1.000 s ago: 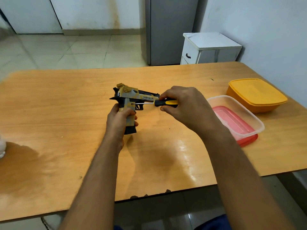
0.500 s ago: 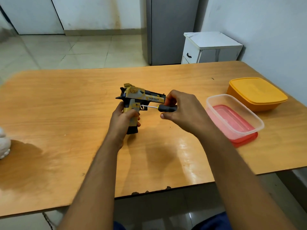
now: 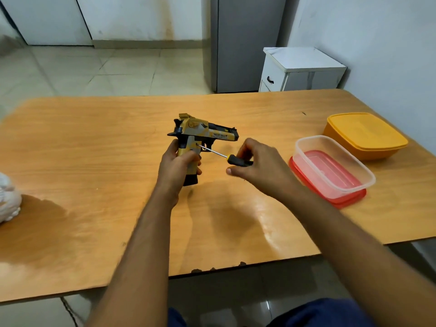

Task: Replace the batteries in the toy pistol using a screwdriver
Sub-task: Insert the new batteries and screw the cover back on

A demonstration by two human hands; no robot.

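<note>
A yellow, grey and black toy pistol (image 3: 203,133) stands upright over the middle of the wooden table (image 3: 94,161), barrel pointing right. My left hand (image 3: 177,166) grips its handle from below. My right hand (image 3: 259,168) holds a small screwdriver (image 3: 226,157) by its black and yellow handle. The thin metal shaft slants up to the left, and its tip sits against the side of the pistol's grip just above my left fingers.
A clear plastic tub (image 3: 335,166) rests on a red lid (image 3: 354,199) to the right of my hands. Behind it is a closed orange container (image 3: 365,134). A white bundle (image 3: 8,204) lies at the table's left edge. A white cabinet (image 3: 302,69) stands beyond the table.
My right hand has dropped lower and pulled back to the right, so the screwdriver now slants upward into the grip instead of lying level. The left hand keeps its hold on the handle.
</note>
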